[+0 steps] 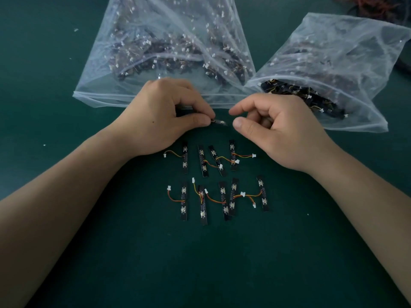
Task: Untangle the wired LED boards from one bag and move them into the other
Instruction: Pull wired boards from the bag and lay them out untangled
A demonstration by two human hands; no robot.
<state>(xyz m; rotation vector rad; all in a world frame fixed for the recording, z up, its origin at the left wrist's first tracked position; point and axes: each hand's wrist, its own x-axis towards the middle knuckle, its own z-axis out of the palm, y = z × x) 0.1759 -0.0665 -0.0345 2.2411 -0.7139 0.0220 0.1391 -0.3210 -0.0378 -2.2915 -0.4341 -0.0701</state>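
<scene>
Two clear plastic bags lie at the back of the green table, a left bag (124, 94) and a right bag (355, 63), both full of tangled dark LED boards with white plugs. My left hand (160, 116) pinches one small board (219, 122) between thumb and fingers, just in front of the left bag's mouth. My right hand (280, 132) hovers beside it with thumb and forefinger apart, fingers loosely curled, holding nothing. Several separated boards lie in two rows in front of my hands, an upper row (201, 161) and a lower row (222, 198), each with a short red-yellow wire.
The dark green table surface (200, 263) stretches toward me. A heap of red and black wires (375, 5) sits at the far right corner behind the right bag. Small white specks lie on the left of the table.
</scene>
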